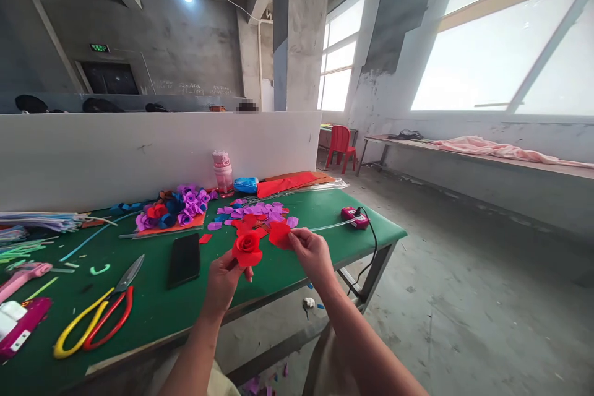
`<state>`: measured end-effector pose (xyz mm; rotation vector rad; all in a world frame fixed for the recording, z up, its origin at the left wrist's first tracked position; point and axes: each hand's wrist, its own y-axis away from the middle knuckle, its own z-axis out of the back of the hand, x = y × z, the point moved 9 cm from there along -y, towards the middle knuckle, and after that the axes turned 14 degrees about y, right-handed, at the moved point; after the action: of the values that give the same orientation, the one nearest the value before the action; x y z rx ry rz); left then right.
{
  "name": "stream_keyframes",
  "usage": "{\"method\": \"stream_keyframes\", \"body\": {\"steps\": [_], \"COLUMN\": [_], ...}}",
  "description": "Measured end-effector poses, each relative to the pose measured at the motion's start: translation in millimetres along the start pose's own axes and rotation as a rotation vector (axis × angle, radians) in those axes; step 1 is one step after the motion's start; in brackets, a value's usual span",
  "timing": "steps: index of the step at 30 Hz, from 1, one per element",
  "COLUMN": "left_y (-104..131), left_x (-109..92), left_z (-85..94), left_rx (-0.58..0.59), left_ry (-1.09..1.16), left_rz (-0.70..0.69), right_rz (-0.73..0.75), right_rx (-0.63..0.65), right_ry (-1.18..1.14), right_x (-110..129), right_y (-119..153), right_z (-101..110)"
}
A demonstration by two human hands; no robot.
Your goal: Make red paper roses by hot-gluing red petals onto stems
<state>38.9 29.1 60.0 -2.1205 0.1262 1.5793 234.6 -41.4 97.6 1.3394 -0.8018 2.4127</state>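
Observation:
A red paper rose (247,249) is pinched from below in my left hand (223,281), above the front edge of the green table (153,312). Between the thumb and fingers of my right hand (313,253) is a loose red petal (279,234), held just right of the rose and apart from it. Behind both hands lie scattered purple petals (260,210), with more red petals (245,223) among them. A pile of finished flowers (174,207) in purple, blue and red rests at the back left.
Scissors (123,288), a black phone (184,260) and a pink glue gun (30,275) lie to the left. A pink bottle (223,172) stands by the white partition (162,148). At the right is a pink power socket (355,218) with a black cable.

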Motion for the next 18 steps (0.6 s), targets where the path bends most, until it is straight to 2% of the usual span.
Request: {"method": "stream_keyframes", "body": {"steps": [9,18], "left_y": [-2,0], "left_x": [16,19], "left_z": [-5.4,-9.6], "left_rx": [-0.029,-0.020], "left_ry": [0.280,0.326], "left_rz": [0.151,0.224], "right_rz": [-0.004,0.007], "right_rx": [0.077,0.110], "right_ry": [0.016,-0.011], "right_x": [19,33], "right_y": [-1,2], "right_z": [-23,-28]}}
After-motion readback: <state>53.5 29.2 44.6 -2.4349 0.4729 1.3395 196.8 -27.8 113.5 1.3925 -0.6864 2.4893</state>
